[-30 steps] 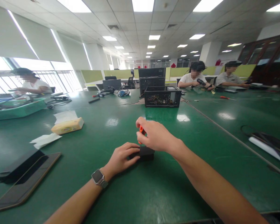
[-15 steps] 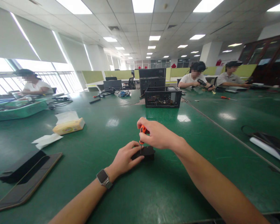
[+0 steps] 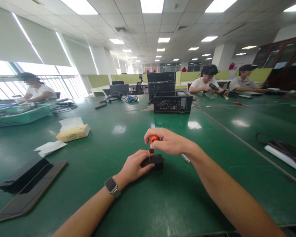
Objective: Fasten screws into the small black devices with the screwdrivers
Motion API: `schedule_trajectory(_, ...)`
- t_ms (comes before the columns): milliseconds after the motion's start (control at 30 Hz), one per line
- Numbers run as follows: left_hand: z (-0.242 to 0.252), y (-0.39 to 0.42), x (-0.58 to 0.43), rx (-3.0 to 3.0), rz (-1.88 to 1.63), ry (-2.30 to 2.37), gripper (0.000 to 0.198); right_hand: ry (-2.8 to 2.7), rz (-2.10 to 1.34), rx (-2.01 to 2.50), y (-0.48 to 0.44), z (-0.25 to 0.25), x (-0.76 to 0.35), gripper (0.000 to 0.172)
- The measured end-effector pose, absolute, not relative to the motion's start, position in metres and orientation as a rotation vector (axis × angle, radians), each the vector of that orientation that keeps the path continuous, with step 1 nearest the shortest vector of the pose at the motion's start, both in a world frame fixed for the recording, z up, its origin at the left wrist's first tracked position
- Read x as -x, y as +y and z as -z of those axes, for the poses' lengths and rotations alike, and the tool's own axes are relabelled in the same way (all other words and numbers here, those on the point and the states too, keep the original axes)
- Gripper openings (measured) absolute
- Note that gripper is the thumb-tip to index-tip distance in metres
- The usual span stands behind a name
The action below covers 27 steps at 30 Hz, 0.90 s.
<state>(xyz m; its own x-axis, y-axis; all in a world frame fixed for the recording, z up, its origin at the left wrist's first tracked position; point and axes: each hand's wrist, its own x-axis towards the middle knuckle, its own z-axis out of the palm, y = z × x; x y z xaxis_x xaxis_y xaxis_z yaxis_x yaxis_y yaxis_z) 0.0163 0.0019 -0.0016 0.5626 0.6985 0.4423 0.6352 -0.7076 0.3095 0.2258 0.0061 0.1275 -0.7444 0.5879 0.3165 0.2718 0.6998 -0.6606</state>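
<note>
Your right grip (image 3: 171,141) is clamped on one orange-handled screwdriver (image 3: 153,139), its shaft reaching down to one black block (image 3: 159,160). Your left grip (image 3: 131,168) is clamped around that block's left end, on the tabletop (image 3: 177,200). Farther out, you have one tissue pack (image 3: 74,133), one green basket (image 3: 22,118) and three people (image 3: 197,86) seated.
</note>
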Motion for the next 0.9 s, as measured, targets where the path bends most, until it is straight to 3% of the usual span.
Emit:
schedule_trajectory(133,0.002,0.001,-0.016,-2.667,-0.833,1.154,0.029,-2.377,-0.686,0.747,0.003,-0.128,-0.225,0.008)
schedule_trajectory(300,0.001,0.001,-0.017,-2.679,-0.816,1.171,0.033,-2.352,-0.326,1.007,-0.007,-0.127,-0.214,0.032)
schedule_trajectory(400,0.0,0.0,-0.018,-2.675,-0.79,1.171,0.032,-2.324,-0.176,1.087,-0.008,-0.125,-0.207,0.025)
schedule_trajectory(900,-0.007,0.002,-0.025,-2.831,-0.658,1.066,0.039,-2.321,-0.367,1.008,0.003,-0.124,-0.214,0.012)
